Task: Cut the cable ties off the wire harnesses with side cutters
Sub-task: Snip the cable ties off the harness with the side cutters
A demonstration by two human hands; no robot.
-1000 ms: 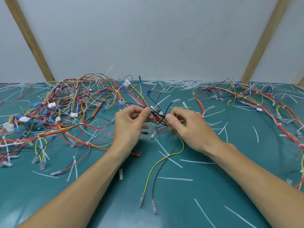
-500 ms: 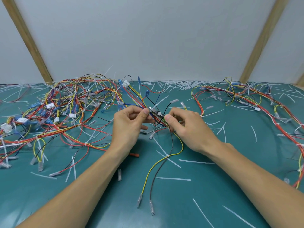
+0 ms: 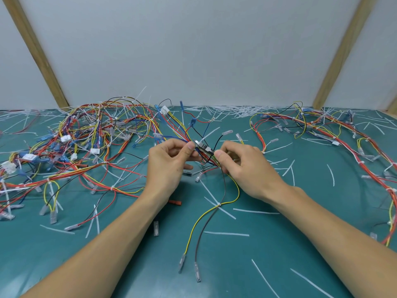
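My left hand (image 3: 169,162) and my right hand (image 3: 242,166) hold one wire harness (image 3: 204,151) between them above the green table. Each hand pinches the bundle of red, blue, yellow and black wires with thumb and fingertips, a small metal part between the two grips. A yellow and a dark wire (image 3: 214,214) hang from the bundle toward me, bound by a white cable tie (image 3: 218,204). No side cutters are visible; an orange-red tip (image 3: 176,202) shows from under my left forearm.
A large tangle of harnesses (image 3: 81,147) covers the table's left side. Another long harness (image 3: 322,134) runs along the right. Cut white tie pieces (image 3: 226,234) lie scattered over the green mat (image 3: 279,254). A grey wall with wooden braces stands behind.
Both hands have stayed on the harness and shifted slightly; the bundle between them looks almost the same.
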